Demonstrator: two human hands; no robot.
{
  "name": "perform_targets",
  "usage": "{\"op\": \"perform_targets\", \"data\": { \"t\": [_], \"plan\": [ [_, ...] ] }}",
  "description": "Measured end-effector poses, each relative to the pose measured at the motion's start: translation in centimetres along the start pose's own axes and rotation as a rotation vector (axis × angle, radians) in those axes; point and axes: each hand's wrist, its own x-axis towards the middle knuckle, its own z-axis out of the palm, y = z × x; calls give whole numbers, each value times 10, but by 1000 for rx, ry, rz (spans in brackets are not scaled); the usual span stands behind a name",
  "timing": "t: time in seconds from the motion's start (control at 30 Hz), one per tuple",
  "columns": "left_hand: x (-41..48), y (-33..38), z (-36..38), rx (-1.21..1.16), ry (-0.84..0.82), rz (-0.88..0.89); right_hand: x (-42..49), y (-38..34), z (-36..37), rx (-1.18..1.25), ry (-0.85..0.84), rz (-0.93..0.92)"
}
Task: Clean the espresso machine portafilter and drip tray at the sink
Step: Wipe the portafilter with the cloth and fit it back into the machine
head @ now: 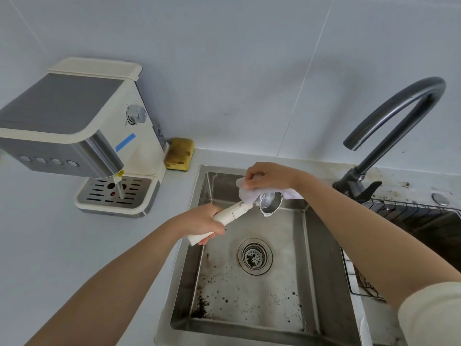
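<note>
While our left hand (203,221) grips the portafilter (270,204), our right hand (268,178) clutches a cloth (246,195). Specks (199,308) dot the sink (323,258).

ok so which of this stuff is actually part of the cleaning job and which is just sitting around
In the job: portafilter, gripped by the left hand; cloth, held on it by the right hand; sink; drip tray, not yet off the espresso machine.
Lying about: sponge; wire rack; faucet, no water running.
</note>
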Motion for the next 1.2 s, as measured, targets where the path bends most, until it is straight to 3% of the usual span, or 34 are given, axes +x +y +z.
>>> {"op": "perform_targets", "data": {
  "t": [0.33, 0.47, 0.53, 0.8, 0.9, 0.97, 1.07, 1.2],
  "plan": [
    [0, -3, 9, -93, -27, -15, 16, -8, 16, -595, -61, -64],
    [-1, -6, 9, -102, -22, 5, 11, 0, 6, -183, -107, 100],
    [-2, -7, 9, -99, -23, 14, 10, 3, -1, -108, -150, 154],
    [-7, -11, 8, -270, -11, 64, 13, 16, -15, 153, -59, 6],
    [-6, -13, 9, -366, 36, 53, 15, 25, -14, 596, 7, 148],
    [-5, -14, 10, -430, 74, 35, 13, 27, -16, 724, 41, 192],
    [-2, -15, 13, -520, 150, -12, 8, 20, -21, 803, 123, 179],
    [1, -12, 16, -606, 231, -62, 3, 10, -25, 732, 184, 133]
  ]
}}
